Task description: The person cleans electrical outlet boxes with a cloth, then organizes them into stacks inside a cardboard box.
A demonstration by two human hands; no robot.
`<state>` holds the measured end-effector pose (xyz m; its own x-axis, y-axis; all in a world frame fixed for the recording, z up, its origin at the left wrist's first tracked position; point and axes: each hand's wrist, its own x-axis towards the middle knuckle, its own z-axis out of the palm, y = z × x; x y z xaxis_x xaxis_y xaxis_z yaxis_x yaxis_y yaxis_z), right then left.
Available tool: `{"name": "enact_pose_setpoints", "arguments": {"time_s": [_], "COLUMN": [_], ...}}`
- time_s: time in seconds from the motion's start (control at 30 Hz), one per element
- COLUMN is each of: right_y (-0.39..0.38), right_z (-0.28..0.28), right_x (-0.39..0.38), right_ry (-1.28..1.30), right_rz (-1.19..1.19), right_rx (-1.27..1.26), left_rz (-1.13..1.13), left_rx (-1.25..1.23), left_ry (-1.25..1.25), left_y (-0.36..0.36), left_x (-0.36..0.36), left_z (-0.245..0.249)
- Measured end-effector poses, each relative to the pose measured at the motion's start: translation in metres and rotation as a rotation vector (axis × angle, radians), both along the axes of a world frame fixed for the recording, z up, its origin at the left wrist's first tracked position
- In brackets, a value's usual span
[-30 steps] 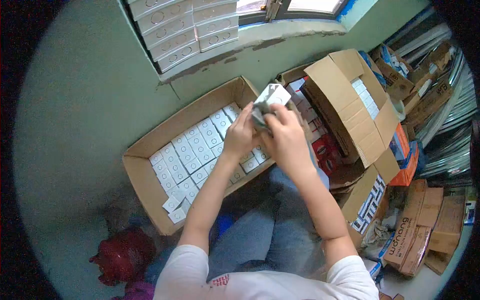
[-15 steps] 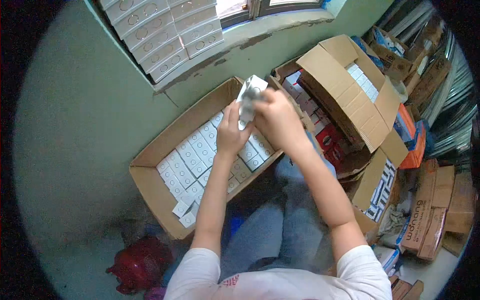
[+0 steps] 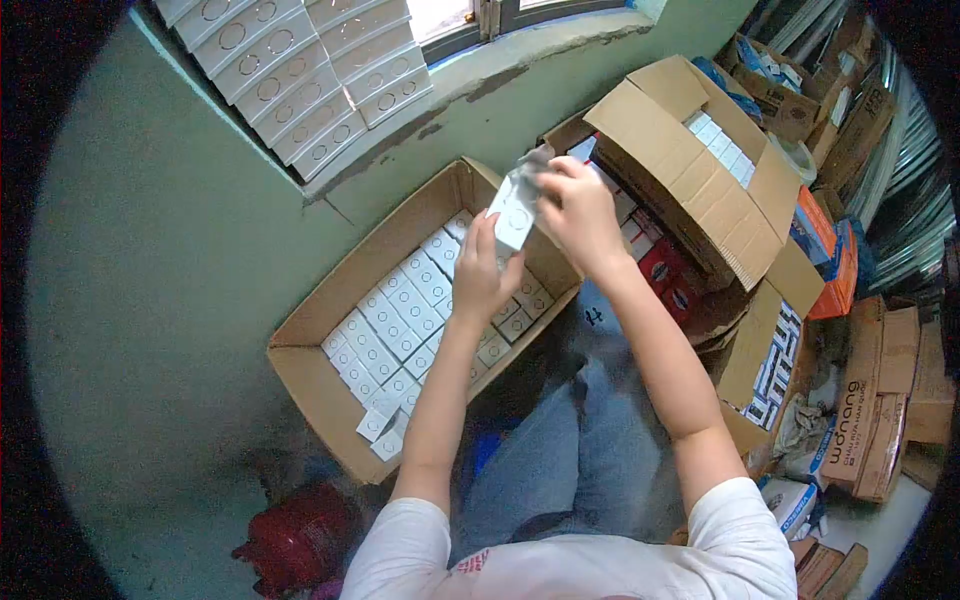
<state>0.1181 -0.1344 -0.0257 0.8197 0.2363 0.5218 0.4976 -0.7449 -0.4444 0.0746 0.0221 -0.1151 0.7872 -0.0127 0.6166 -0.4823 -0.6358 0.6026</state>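
Observation:
A small white box with a circle printed on it is held up in my left hand, whose thumb and fingers close around its lower end. My right hand is at the upper end of that box, fingers curled and smeared by motion. A blurred greyish piece shows there by the fingertips; I cannot tell what it is. Below both hands stands an open cardboard carton with rows of similar white boxes inside. A few of them lie askew at the carton's near left corner.
White boxes are stacked in a wall recess by the window. To the right stand a second open carton and a carton of blue-and-white packs. A red object lies on the floor at lower left.
The held white box has tilted, so its circled face shows more. My right hand has shifted slightly right, staying at the box's upper end. The whole view has shifted a little.

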Motion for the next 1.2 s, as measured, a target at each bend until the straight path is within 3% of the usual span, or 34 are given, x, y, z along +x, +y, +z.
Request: {"name": "enact_pose_setpoints", "arguments": {"time_s": [0.1, 0.17, 0.3, 0.37, 0.47, 0.6, 0.73, 0.83, 0.9, 0.97, 1.1, 1.2], "right_y": [-0.009, -0.006, 0.024, 0.025, 0.022, 0.010, 0.011, 0.017, 0.024, 0.027, 0.018, -0.004], "right_z": [-0.014, -0.015, 0.006, -0.001, -0.003, -0.001, -0.017, -0.015, -0.004, -0.006, -0.011, -0.020], "right_x": [0.007, -0.003, -0.043, -0.042, -0.032, -0.016, -0.010, -0.022, -0.038, -0.045, -0.027, -0.011], "right_ry": [-0.051, 0.015, 0.429, 0.313, 0.143, -0.025, -0.119, -0.049, 0.132, 0.079, 0.047, -0.006], "right_rz": [-0.061, 0.057, 0.284, 0.259, 0.157, -0.052, -0.036, 0.047, 0.134, 0.197, -0.054, -0.128], "right_rx": [0.020, -0.012, -0.121, -0.062, 0.011, -0.056, -0.098, -0.210, -0.259, -0.248, -0.205, -0.110], "left_rz": [-0.045, -0.033, -0.051, 0.001, 0.056, 0.007, -0.021, -0.033, -0.001, 0.006, -0.012, -0.063], "left_rx": [0.030, 0.036, -0.143, -0.306, -0.256, -0.174, -0.216, -0.201, -0.173, -0.220, -0.124, -0.006], "left_ry": [-0.035, 0.026, 0.178, 0.273, 0.265, 0.069, 0.164, 0.202, 0.208, 0.187, 0.248, 0.074], "left_y": [-0.005, -0.001, 0.005, 0.000, -0.004, -0.008, -0.006, 0.001, 0.001, -0.001, -0.001, -0.003], "left_x": [-0.001, 0.002, 0.004, 0.004, 0.005, 0.004, 0.000, 0.001, 0.003, 0.000, -0.006, -0.007], "left_z": [-0.001, -0.005, -0.001, 0.001, 0.009, 0.001, -0.001, -0.006, -0.008, -0.009, 0.006, 0.002]}}
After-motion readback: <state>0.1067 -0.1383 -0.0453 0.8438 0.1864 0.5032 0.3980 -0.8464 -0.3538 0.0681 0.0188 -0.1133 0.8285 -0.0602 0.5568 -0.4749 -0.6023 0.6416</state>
